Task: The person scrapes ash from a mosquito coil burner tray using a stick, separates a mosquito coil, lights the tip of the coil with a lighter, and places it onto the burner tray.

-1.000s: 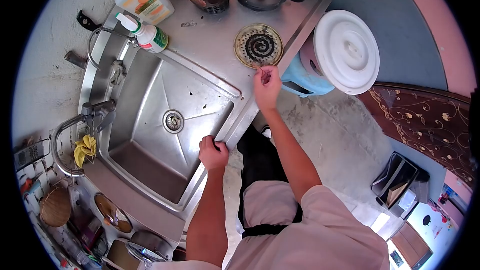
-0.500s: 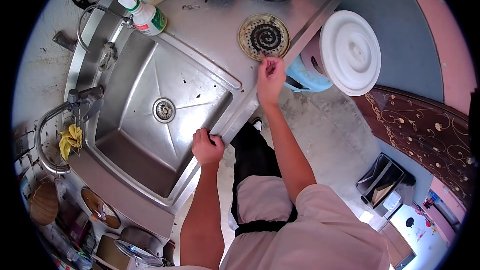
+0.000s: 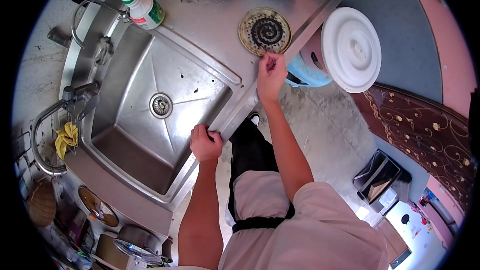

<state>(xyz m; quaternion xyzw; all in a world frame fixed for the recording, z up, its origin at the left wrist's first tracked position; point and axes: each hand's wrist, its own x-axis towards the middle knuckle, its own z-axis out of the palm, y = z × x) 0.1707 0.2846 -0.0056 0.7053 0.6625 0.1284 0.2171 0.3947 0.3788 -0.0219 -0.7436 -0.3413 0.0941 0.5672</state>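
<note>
The spiral [image 3: 268,31] is black; the dish [image 3: 245,25] is brassy and speckled with dark dots. The tabletop [image 3: 212,25] is silver-grey, the cloth [image 3: 66,139] yellow, the lid [image 3: 352,52] white, the bucket [image 3: 309,75] light blue, the brown covering [image 3: 415,132] patterned with gold-and-cream floral scrolls.

1. The shirt [image 3: 320,232] is a plain, pale pinkish beige, made of soft cloth with loose folds across the front.
2. Its right sleeve [image 3: 311,196] is short and wide, ending above the elbow; only a pale strip of the left sleeve [image 3: 187,268] shows at the picture's lower edge.
3. A narrow black band [image 3: 260,223] crosses the pale cloth near the waist, with 1 rounded fold of the same colour below it.
4. The trousers [image 3: 252,155] are black.
5. 1 shoe [image 3: 255,119] shows, partly white and partly dark.
6. Both forearms and the 2 hands are bare.
</note>
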